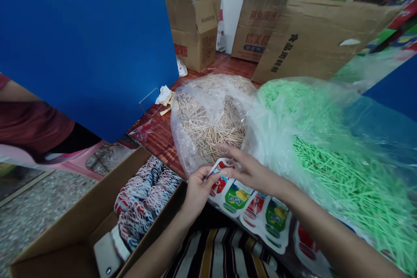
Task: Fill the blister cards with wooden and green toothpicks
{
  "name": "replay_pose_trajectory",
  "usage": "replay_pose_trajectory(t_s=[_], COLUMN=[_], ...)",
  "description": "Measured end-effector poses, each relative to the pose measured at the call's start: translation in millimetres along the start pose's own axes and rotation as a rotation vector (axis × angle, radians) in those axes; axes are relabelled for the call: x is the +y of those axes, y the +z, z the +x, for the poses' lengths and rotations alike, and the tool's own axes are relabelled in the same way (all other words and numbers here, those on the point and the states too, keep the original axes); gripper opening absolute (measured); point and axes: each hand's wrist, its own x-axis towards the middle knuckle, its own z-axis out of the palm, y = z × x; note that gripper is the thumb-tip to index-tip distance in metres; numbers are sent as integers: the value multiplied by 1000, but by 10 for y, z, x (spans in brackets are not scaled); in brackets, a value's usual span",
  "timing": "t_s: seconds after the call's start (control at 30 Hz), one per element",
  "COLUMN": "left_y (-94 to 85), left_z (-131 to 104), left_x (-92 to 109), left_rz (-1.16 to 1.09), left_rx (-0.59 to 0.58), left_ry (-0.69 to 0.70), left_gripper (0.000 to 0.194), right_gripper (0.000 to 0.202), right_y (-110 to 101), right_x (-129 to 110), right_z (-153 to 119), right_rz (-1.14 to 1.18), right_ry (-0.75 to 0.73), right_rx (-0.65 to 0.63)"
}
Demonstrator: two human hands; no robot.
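My left hand [199, 189] pinches a small die-cut card [219, 166] with red, white and blue print, its thumb across the front. My right hand [252, 170] is at the card's other edge, its thumb and a fingertip on it and another finger stretched out above. Just below lie several similar cards in a row, with red ones and a green Sprite card [237, 197] showing. Beyond my hands stands a clear plastic bag [211, 108] full of thin beige sticks. Right of it, a second bag holds bright green sticks [345, 182].
On my left an open cardboard box [65, 230] holds stacked printed cards [146, 197] and a pale phone-like object [107, 254]. A blue panel [84, 39] rises behind it, with a person's sleeve [35, 121] beside it. Cardboard cartons [195, 26] stand at the back of the red-brown table [159, 141].
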Motion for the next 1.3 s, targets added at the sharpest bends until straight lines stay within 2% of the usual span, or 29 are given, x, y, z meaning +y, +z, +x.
replay_pose_trajectory(t_s=[0.07, 0.17, 0.2, 0.27, 0.37, 0.47, 0.63, 0.73, 0.8, 0.93, 1.03, 1.1, 1.2, 1.3], left_y=[-29, -62, -70, -77, -68, -38, 12, 39, 62, 122, 178, 219, 281, 340], left_z=[-40, -64, -64, -61, -62, -70, -68, -63, -64, -68, -76, -88, -114, -141], left_x=[13, 10, 3, -10, -1, 42, 73, 57, 49, 39, 35, 48, 92, 140], left_rz=[-32, -70, -87, -130, -162, -162, -191, -186, -186, -214, -226, -221, -158, -31], left_rx=[2, -13, -25, -40, -29, -34, -30, -34, -59, -75, -48, -83, -202, -227], left_ry=[-29, -56, -67, -85, -88, -91, -93, -88, -84, -96, -69, -73, -122, -58], left_gripper=[22, 20, 19, 20, 22, 23, 22, 20, 22, 25, 24, 26, 30, 22], right_gripper=[49, 54, 58, 60, 38, 22, 22, 24, 24, 27, 26, 25, 23, 18], right_y=[36, 81, 88, 87, 72, 72, 51, 13, -16, -62, -80, -99, -146, -167], right_x=[-8, 13, 24, 37, 12, -46, -71, -34, -8, 16, 9, -2, -33, -81], right_z=[-48, -115, -130, -143, -131, -125, -178, -219, -250, -331, -393, -433, -506, -611], right_rz=[-6, -71, -69, -37, -53, -152, -164, -226, -178, -56, -154, -191, -128, -45], right_ry=[-40, -93, -85, -52, -37, -48, -37, -36, -17, 25, 89, 120, 109, 77], right_rx=[27, -68, -60, 38, 117, 53, 113, 54, 44, 134, 120, 98, 107, 185])
